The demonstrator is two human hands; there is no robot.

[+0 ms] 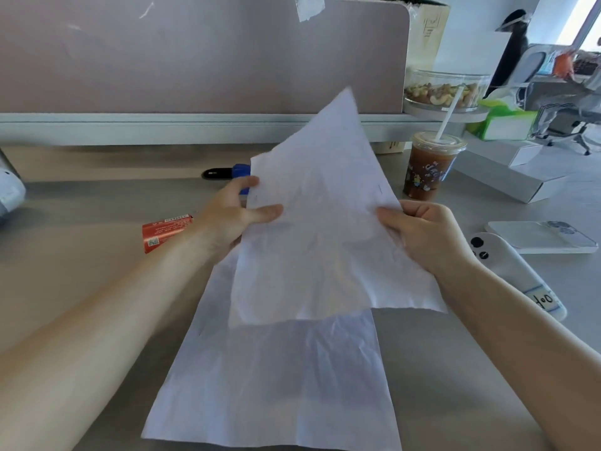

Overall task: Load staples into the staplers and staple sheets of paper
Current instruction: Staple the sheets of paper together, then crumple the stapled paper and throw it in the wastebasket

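Item 1, left hand [240,213]: thumb on top, fingers behind, pinching the left edge of the crumpled sheet [318,229].
Item 2, right hand [419,232]: fingers curled round the same sheet's right edge.
Item 3, crumpled sheet: held clear of the desk [81,271], tilted, one corner pointing up. I take both edges, I judge, so I can square it over the next.
Item 4, second sheet [276,379]: flat on the desk beneath, nearest me, placed as the bottom layer.
Item 5, blue-and-black stapler [224,173]: partly hidden behind the raised sheet, just beyond my left fingers, untouched.
Item 6, red staple box [166,231]: beside my left wrist, handy for loading.
Item 7, iced drink cup [429,167]: far right of the sheets, just behind my right hand.
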